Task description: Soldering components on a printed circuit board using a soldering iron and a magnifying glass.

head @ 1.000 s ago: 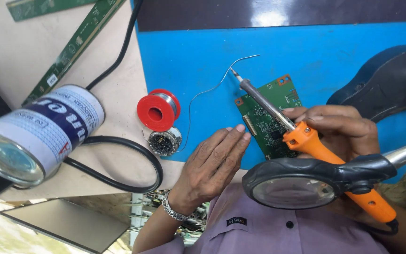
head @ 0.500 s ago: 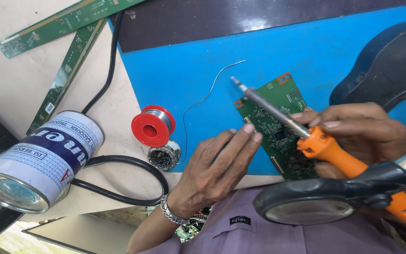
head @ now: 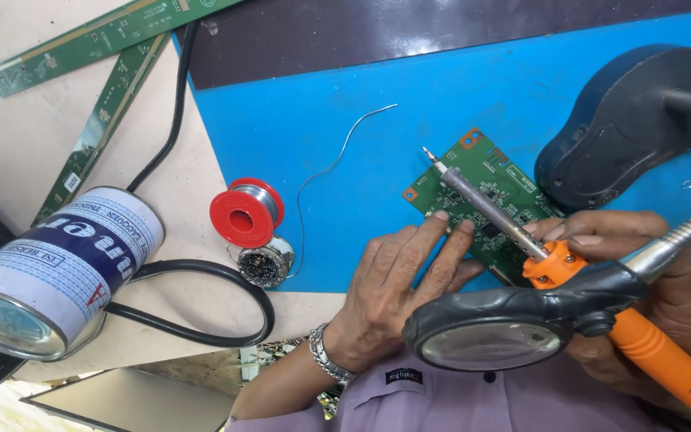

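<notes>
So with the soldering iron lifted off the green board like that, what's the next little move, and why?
Probably lowering the iron's tip onto the green circuit board. The right hand holds the soldering iron slanted, its tip near the board's upper edge, while the left hand has fingertips on the board, seemingly steadying it.

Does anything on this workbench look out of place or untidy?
Mostly a loose solder wire: it trails uncoiled from the red spool across the blue mat. The white can lies on its side.
</notes>
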